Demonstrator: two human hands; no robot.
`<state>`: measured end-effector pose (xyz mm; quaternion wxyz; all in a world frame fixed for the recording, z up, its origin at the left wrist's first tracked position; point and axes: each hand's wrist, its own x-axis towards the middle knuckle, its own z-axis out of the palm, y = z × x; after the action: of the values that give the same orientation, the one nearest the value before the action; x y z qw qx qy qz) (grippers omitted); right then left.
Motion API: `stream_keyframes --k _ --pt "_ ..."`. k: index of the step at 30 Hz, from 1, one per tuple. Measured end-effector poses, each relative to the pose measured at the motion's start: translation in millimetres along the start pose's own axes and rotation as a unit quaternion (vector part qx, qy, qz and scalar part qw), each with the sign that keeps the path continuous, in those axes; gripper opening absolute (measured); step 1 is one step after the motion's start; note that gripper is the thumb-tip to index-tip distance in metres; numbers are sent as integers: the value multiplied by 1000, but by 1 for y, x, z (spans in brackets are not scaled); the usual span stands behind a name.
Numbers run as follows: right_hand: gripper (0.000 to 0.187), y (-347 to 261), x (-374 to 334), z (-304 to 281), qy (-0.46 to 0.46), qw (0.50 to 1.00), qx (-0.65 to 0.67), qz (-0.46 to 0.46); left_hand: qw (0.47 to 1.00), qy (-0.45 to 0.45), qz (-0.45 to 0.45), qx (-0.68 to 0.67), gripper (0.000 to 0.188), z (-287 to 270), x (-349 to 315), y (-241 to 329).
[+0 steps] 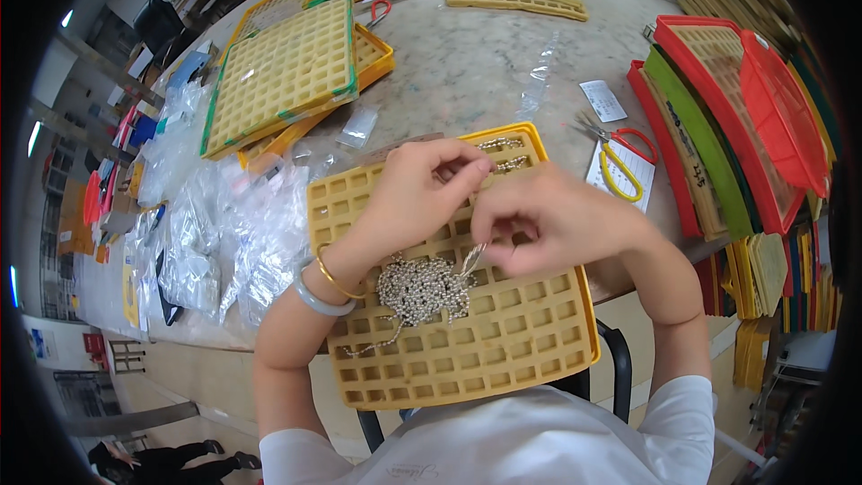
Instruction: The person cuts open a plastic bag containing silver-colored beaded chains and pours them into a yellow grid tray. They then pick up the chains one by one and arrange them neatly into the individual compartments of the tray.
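We start at the left: 2 bangles point(319, 304) sit near the silver bead chain pile point(416, 292), so a loop could snag. The pile lies left of centre on the yellow tray point(476, 379); its strands cross, so a pull could knot them. Here's the left hand point(415, 190), thumb and forefinger pinched together over the tray's far half, on what we cannot tell. Now the right hand point(557, 220), fingers curled, seems to grip 1 strand point(471, 260) leading to the pile; a hard tug could snap it. The tray seems to jut past the bench point(449, 72) edge; a nudge could tip it. Writing, we spot: small lettering on the white shirt point(485, 436), unreadably fine print on the paper slip point(602, 101), handwritten marks on a standing tray point(684, 139), bench's right edge.
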<state>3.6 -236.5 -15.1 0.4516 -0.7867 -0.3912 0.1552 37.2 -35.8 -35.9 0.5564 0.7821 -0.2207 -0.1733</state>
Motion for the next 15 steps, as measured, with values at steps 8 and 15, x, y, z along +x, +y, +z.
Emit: stream_keyframes --k 8,15 --pt "9 18 -1 -30 124 978 160 50 958 -194 -48 -205 31 -10 -1 4" --pt "8 17 -3 -33 133 978 155 53 985 -97 -89 -113 20 -5 0 11"
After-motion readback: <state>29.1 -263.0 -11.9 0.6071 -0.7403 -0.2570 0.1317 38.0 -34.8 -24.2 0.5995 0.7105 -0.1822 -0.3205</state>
